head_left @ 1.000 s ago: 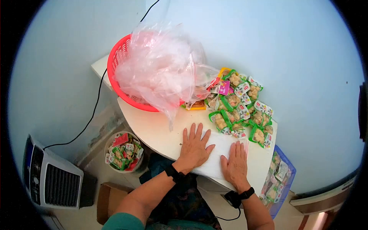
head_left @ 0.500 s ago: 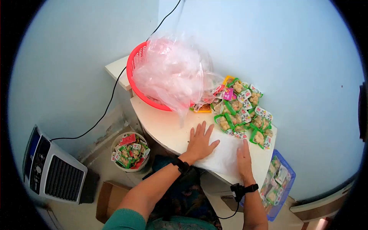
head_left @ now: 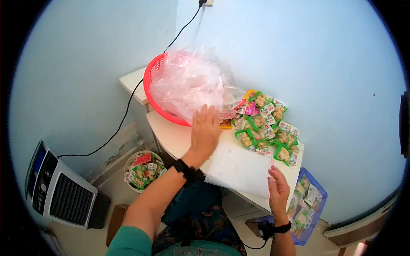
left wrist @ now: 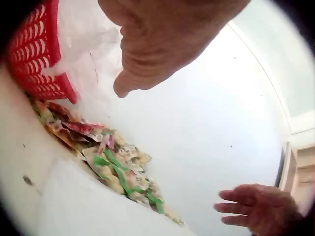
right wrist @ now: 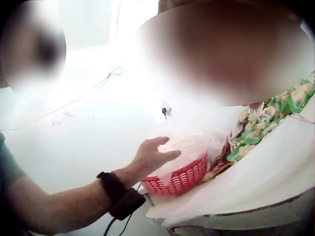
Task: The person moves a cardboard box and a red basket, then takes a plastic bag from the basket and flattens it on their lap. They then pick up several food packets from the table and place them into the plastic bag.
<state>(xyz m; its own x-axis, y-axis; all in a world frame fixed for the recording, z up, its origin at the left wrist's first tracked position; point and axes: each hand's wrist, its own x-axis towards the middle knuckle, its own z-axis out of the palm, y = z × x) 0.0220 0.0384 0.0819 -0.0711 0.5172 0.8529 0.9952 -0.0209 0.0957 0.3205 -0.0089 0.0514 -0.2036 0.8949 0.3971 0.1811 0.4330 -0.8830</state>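
Observation:
A flat sheet of clear-white plastic bags [head_left: 241, 168] lies on the white table [head_left: 164, 130]. My left hand [head_left: 206, 134] is raised off it, fingers extended, just in front of the red basket [head_left: 149, 85] heaped with loose clear bags [head_left: 188, 85]. The right wrist view shows this left hand [right wrist: 152, 157] beside the basket, thumb apart from the fingers, holding nothing. At the sheet's right edge is my right hand [head_left: 278, 187], fingers loosely bent; whether it touches the edge cannot be told. In the left wrist view the right hand's [left wrist: 261, 209] fingers are spread.
Green-edged food packets [head_left: 265, 128] are piled behind the plastic sheet, against the wall. On the floor stand a bucket of packets [head_left: 145, 170] and an air cooler [head_left: 64, 192] at the left, and a blue crate of packets [head_left: 305, 202] at the right. A black cable [head_left: 124, 117] hangs left.
My left hand has lifted from the plastic sheet and moved up toward the basket. The right hand, which lay flat on the sheet, has shifted to its right edge.

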